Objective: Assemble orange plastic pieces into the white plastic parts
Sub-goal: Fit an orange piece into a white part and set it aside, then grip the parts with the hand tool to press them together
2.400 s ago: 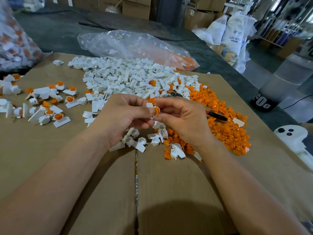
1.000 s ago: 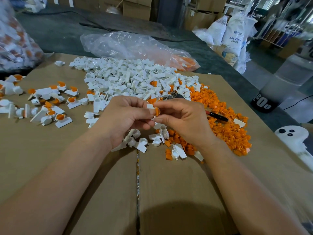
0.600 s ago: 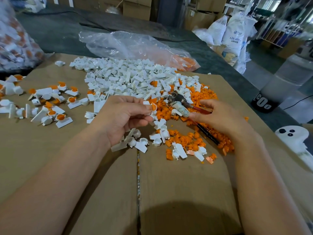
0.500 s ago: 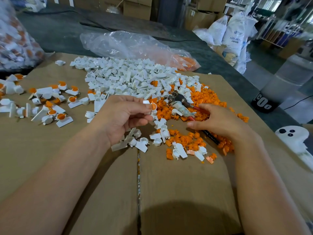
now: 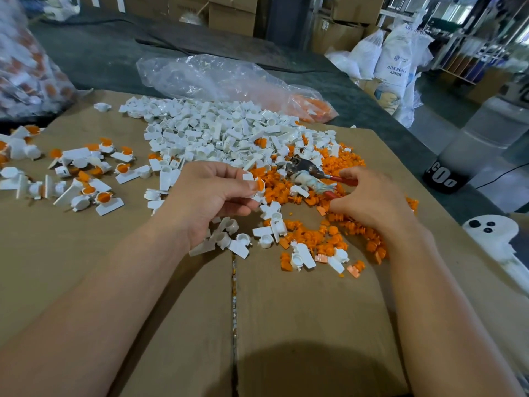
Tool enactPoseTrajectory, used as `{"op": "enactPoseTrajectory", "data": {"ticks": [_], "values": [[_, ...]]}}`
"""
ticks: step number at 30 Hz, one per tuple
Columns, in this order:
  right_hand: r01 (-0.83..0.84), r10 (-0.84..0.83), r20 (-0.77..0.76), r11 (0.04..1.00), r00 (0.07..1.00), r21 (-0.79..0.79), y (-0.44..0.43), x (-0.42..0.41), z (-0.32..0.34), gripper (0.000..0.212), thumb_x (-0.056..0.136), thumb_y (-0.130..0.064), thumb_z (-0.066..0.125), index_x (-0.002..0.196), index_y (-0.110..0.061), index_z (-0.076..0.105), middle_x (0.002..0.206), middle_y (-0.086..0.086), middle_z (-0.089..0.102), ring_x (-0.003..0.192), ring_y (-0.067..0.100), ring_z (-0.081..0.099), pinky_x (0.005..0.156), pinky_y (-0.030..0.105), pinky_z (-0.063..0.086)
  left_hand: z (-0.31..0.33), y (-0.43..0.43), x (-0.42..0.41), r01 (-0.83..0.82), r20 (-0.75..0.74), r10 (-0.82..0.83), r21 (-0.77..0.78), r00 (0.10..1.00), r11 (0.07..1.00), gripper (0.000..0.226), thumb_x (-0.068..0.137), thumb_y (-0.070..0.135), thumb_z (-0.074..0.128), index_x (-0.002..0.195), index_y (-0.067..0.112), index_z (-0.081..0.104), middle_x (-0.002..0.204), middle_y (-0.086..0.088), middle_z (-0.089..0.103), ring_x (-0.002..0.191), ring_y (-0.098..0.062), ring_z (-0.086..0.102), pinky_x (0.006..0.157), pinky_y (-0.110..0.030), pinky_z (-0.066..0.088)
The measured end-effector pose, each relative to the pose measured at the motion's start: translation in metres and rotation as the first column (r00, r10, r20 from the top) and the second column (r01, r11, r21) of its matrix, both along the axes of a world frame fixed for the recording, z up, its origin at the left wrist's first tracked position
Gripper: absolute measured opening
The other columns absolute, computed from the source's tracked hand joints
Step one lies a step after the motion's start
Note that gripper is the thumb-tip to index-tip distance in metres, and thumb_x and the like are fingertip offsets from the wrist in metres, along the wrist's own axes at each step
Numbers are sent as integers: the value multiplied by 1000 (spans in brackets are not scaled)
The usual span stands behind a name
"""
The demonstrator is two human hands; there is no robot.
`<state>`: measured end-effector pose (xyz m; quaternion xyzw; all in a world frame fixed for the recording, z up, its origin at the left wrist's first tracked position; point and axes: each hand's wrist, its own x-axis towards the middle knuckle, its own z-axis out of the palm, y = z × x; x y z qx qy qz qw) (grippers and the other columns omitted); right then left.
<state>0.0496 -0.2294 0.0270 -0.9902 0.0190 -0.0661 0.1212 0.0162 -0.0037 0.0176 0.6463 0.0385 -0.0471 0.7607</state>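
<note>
On flattened cardboard (image 5: 300,310) over a dark bench (image 5: 114,58), sacks (image 5: 398,61) and boxes (image 5: 232,12) behind: white parts pile (image 5: 217,133) at 12 o'clock, orange pieces (image 5: 320,236) at 2. Left hand (image 5: 206,202) pinches a white part (image 5: 248,176) with orange insert (image 5: 260,184) (fingertip hold); right hand (image 5: 372,202), at its 3 o'clock, curls over pliers (image 5: 306,173), grip unclear.
</note>
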Motion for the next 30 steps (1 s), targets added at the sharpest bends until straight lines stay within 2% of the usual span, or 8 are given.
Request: {"op": "enactPoseTrajectory", "data": {"ticks": [5,10,13,15,18,20,24,30], "values": [[-95,86,174,994,981,47,3,-7,6,58,72,-22,66,128,-21,51,123,0,56,107,18,48,81,30,35,-1,1,0,6,8,-5,-14,1000,1000,8,75,-4,67,73,1,60,52,-5,64,48,-11,63,43,-15,48],[-218,167,309,966,936,139,15,-9,6,45,82,-7,53,126,-14,52,110,3,59,86,6,40,64,16,25,-2,-2,1,-55,57,60,-92,997,994,13,82,-3,61,73,6,56,50,2,62,48,-9,62,42,-16,47],[-263,214,350,959,912,101,18,-12,6,35,89,-16,54,123,-12,53,103,1,55,86,7,38,60,15,23,-1,-6,0,-112,119,128,-130,985,985,16,85,-2,59,74,9,55,50,5,62,48,-8,62,40,-15,46],[-314,271,331,946,904,84,23,-15,6,34,89,-21,55,122,-14,54,96,-5,47,86,6,37,62,12,25,-1,-8,-1,-138,157,161,-147,974,980,16,86,-1,59,74,10,56,52,6,62,48,-7,62,40,-16,45],[-376,349,254,924,902,65,31,-18,2,40,88,-27,56,127,-18,50,102,-8,43,100,10,42,77,19,26,-1,-8,0,-172,192,207,-183,959,968,17,85,1,59,74,13,56,53,8,61,48,-6,60,39,-15,43],[-402,382,216,914,899,55,35,-19,1,45,89,-30,55,131,-19,47,106,-6,44,108,12,42,81,22,28,-1,-7,1,-200,201,243,-211,949,957,18,86,2,59,73,13,56,51,10,60,48,-5,60,38,-14,41],[-432,415,181,899,892,68,39,-23,0,49,88,-35,54,134,-21,43,110,-5,46,110,12,41,82,22,28,0,-7,2,-228,208,278,-235,938,945,16,86,1,59,74,12,56,51,9,60,47,-5,61,36,-14,40],[-442,430,156,895,889,52,39,-22,-1,44,89,-34,54,130,-20,48,100,-9,42,95,3,35,69,16,22,0,-7,2,-219,235,272,-229,933,948,17,86,0,58,74,12,57,52,8,59,47,-6,60,36,-15,40]]}}
